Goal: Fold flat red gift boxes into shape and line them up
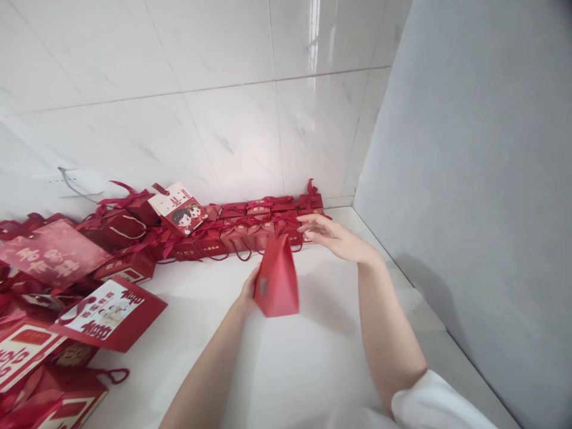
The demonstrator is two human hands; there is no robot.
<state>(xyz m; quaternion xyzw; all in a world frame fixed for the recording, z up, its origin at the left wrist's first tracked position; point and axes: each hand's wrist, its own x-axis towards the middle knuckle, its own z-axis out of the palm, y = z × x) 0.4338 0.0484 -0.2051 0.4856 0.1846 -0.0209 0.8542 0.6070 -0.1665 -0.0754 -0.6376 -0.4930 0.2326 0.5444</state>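
A red paper gift box (277, 285) with a peaked top stands out in front of me over the white surface. My left hand (251, 285) grips it from its left side; most of the fingers are hidden behind the box. To the right and farther back, my right hand (328, 236) is raised with its fingers stretched out, apart from the peaked box. It is nearest to the right end of a row of small red gift boxes (260, 233) with ribbons and cord handles, set along the wall.
On the left, several larger red boxes and bags (67, 381) are piled up. A card with cartoon figures (181, 211) leans on the row. A red box with a white printed panel (109, 314) lies nearer. Tiled wall (232, 131) stands behind, a grey panel (473, 179) to the right.
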